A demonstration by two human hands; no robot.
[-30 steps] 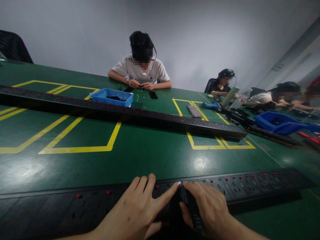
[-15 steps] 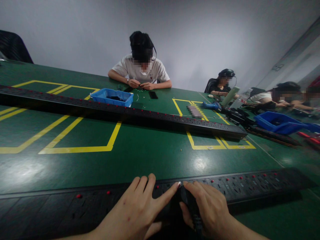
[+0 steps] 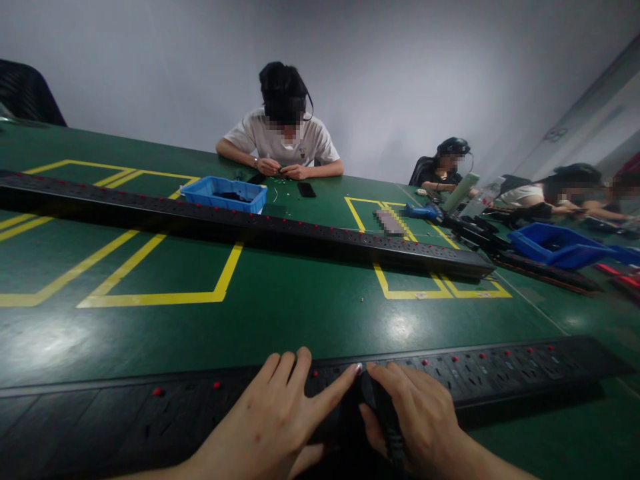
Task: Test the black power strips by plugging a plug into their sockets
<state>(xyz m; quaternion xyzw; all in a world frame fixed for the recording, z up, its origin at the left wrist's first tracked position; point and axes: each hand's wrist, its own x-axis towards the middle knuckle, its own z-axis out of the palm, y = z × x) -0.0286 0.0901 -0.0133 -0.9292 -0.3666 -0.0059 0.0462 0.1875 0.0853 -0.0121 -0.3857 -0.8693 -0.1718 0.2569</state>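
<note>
A long black power strip (image 3: 505, 367) with red buttons and socket slots lies across the near side of the table. On top of it rests my left hand (image 3: 270, 413), its fingers spread and the index finger stretched out beside a black plug (image 3: 373, 393). My right hand (image 3: 425, 413) is closed around that plug, thumb on one side and fingers on the other, with its cord (image 3: 395, 445) running down toward me. The plug sits at the strip's top face; its pins are hidden, so how deep it is in the socket cannot be seen.
A second long black power strip (image 3: 320, 243) crosses the green table (image 3: 310, 313) farther back. Behind it stands a blue tray (image 3: 200, 193) holding dark parts. A blue bin (image 3: 555, 248) is at the right. Co-workers sit across the table, one in a white shirt (image 3: 285, 137).
</note>
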